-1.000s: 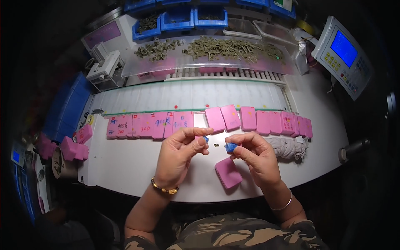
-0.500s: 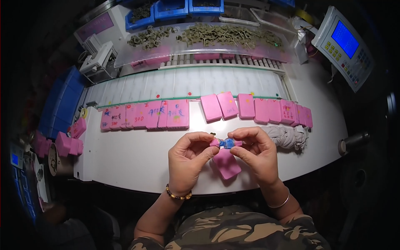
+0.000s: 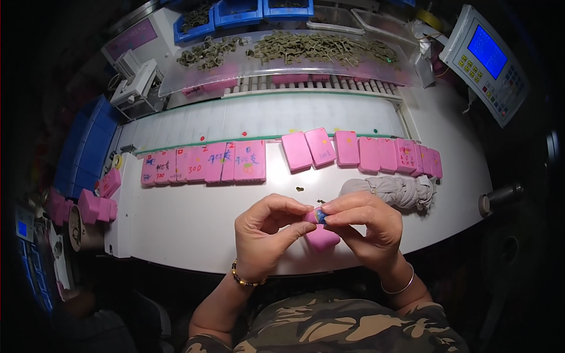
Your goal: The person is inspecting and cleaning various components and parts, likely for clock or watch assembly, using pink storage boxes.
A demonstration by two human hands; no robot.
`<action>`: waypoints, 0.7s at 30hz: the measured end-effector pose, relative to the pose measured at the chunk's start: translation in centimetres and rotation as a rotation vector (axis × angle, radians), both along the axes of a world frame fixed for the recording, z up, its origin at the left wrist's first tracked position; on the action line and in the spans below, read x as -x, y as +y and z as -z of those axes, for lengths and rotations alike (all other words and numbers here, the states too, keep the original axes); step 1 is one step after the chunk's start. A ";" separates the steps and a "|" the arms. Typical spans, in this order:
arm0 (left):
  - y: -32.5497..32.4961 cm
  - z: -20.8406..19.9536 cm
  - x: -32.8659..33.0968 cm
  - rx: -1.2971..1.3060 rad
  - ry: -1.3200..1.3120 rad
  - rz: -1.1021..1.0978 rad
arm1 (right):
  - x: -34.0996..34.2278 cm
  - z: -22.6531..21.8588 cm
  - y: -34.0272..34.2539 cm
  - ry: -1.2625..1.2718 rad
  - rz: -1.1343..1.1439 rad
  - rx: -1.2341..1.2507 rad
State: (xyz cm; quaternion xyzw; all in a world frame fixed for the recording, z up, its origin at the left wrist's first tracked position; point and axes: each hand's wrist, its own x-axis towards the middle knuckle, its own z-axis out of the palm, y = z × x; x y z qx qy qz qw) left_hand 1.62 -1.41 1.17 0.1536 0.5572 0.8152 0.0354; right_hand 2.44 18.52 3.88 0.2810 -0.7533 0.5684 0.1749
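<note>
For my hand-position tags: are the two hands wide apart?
No, the left hand and the right hand are close together, fingertips pinching small pink-and-blue material.

The left grip [image 3: 262, 232] and right grip [image 3: 371, 229] have drawn closer together.

Keypad console [image 3: 482, 65] with lit blue screen mounted far right, tilted. Grey cloth bundle [image 3: 407, 194] laid on white bench [image 3: 188, 220]. Roller conveyor [image 3: 276, 84] partly covered by clear tray [image 3: 176, 83]. Blue bins [image 3: 238, 22] lined up behind; blue container [image 3: 88, 150] placed at left.
</note>
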 end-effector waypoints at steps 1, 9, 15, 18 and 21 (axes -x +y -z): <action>0.0 0.1 0.0 0.001 0.001 0.000 | 0.0 0.0 0.0 0.046 0.008 -0.027; 1.2 1.0 -0.1 0.036 0.016 -0.048 | -0.1 1.7 -0.2 -0.376 -0.081 0.333; 1.8 1.1 0.5 0.391 0.423 -0.229 | 0.1 1.5 -0.5 -0.578 -0.044 0.512; 2.2 1.1 0.8 0.537 0.625 -0.350 | 0.0 0.6 -0.8 -0.249 0.110 -0.041; 2.6 1.3 0.6 0.653 0.794 -0.390 | -0.4 0.9 -0.4 -0.105 0.189 -0.251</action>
